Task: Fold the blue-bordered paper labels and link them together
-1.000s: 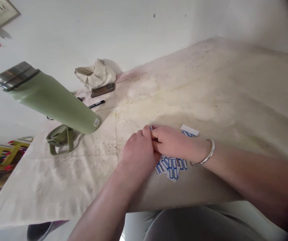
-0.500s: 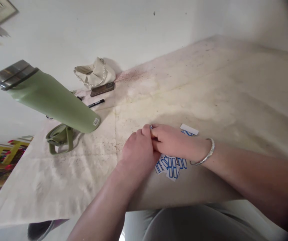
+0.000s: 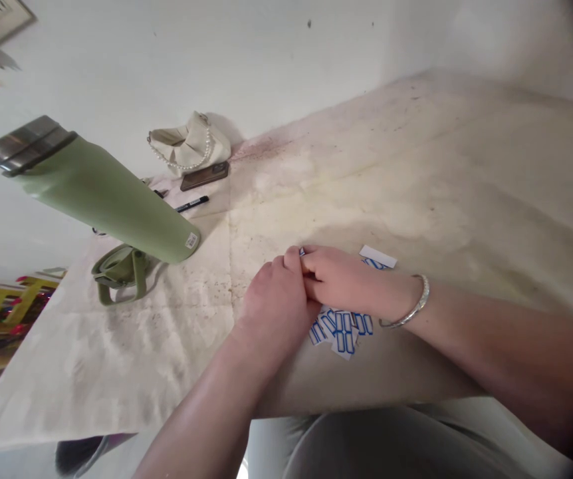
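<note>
Between the curled, closed fingers of the left hand [image 3: 274, 296] and the right hand [image 3: 349, 279], which are pressed together, a small slip [image 3: 302, 252] appears to be pinched; only a blue-and-white bit of it can be seen, the rest being hidden. It is judged to be thin, light paper, easily creased or torn, best taken by its edges between thumb and fingertip. On the near side, partly covered by the right hand, blue-outlined slips [image 3: 345, 336] are heaped and overlapped; single pieces would probably need to be slid apart with a fingertip, since little is offered to grasp. Just beyond the right hand, a plain white strip [image 3: 379, 257] is laid on the cloth [image 3: 191, 359]. Well to the left, a green bottle [image 3: 112, 199] and a lid [image 3: 118, 267] are placed.
</note>
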Available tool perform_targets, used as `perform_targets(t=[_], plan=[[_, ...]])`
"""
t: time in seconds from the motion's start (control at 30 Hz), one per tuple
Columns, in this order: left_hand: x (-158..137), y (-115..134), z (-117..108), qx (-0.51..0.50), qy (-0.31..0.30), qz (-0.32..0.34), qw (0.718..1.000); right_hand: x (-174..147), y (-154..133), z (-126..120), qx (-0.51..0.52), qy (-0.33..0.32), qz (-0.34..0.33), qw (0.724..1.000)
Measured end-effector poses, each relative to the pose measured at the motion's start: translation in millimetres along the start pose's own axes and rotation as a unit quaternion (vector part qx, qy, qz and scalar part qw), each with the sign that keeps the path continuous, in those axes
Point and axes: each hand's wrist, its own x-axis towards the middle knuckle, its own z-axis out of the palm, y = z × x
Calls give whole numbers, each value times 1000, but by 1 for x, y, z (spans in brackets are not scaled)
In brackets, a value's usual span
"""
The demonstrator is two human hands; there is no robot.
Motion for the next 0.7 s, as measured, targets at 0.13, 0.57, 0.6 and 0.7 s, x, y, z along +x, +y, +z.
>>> perform_targets(t=[0.13, 0.57, 0.6, 0.7], plan=[[-1, 0, 0, 4, 4, 3, 1000, 0, 0, 0, 10, -7, -2, 1000], [-3, 2, -4, 14, -19, -6, 1000, -1, 3, 2, 19, -10, -6, 1000], [-3, 2, -4, 15, -21, -6, 1000, -1, 2, 2, 17, -11, -5, 1000], [-4, 3, -4, 21, -22, -8, 999, -1, 1, 1, 14, -15, -6, 1000]])
